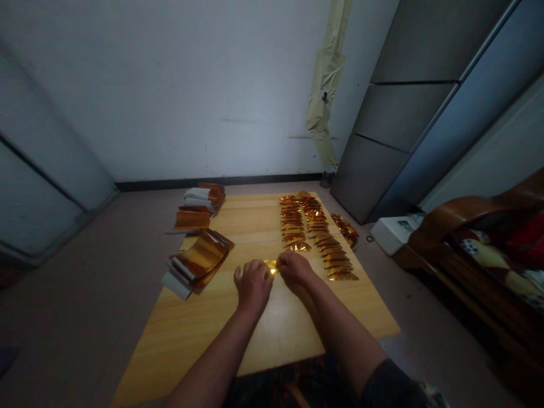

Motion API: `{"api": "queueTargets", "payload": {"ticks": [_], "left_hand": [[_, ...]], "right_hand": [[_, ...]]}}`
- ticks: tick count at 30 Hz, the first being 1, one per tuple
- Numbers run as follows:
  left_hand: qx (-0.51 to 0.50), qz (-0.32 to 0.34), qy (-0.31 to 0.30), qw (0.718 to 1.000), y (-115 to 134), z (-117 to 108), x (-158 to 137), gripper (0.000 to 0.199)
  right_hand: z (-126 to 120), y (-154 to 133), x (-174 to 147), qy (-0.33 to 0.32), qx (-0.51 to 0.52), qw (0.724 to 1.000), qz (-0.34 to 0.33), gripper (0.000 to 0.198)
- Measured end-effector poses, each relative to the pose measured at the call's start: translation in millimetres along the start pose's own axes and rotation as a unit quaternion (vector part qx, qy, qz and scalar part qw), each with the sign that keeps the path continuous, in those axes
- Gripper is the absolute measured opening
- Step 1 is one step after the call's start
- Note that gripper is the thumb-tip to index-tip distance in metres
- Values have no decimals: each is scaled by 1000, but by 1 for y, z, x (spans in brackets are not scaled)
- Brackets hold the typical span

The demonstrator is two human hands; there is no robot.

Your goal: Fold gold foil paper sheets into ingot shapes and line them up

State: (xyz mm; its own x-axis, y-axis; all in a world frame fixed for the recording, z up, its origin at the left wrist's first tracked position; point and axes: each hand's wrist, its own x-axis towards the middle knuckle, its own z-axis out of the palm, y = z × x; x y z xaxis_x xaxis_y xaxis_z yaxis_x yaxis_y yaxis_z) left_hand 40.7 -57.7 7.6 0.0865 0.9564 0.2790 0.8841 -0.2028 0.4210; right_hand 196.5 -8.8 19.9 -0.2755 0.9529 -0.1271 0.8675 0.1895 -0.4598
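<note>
Between my two hands, low over the wooden table (204, 334), is a small piece of gold foil paper (271, 265). My left hand (255, 286) grips its left end, fingers curled over it. On the opposite end, my right hand (293, 267) pinches the foil, and the fingers partly cover it. Just beyond my right hand lie folded gold foil pieces (293, 224) in overlapping rows, and a second row (335, 255) runs down the table's right side. To the left of my left hand sits a fanned stack of gold foil sheets (199, 255) with pale backs.
More foil sheets (204, 198) lie at the table's back left corner. A heap of folded foil (346, 229) is beside the right edge. A grey refrigerator (382, 130), a white box (391, 233) and a wooden bench (429, 238) stand to the right. The wall (191, 102) is behind.
</note>
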Motion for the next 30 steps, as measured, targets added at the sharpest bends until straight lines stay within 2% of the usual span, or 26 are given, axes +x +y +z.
{"api": "queueTargets", "payload": {"ticks": [10,16,20,24,28,30], "left_hand": [[-5,-32,-43,999,2,-3,0,6],[-7,-38,-53,998,4,-6,0,6],[1,-29,-45,999,4,-5,-1,6],[7,-18,-42,999,4,-5,-2,11],[9,-2,-49,999,1,-5,0,19],[19,15,-53,998,-3,-6,4,21]], "right_hand": [[4,7,2,3,9,1000,-9,31],[-5,-6,-5,-7,1,1000,-3,16],[-6,-12,-8,11,-5,1000,11,14],[0,1,-5,30,20,999,-31,20],[7,15,-9,69,60,988,-122,26],[10,15,-15,78,55,986,-137,25]]}}
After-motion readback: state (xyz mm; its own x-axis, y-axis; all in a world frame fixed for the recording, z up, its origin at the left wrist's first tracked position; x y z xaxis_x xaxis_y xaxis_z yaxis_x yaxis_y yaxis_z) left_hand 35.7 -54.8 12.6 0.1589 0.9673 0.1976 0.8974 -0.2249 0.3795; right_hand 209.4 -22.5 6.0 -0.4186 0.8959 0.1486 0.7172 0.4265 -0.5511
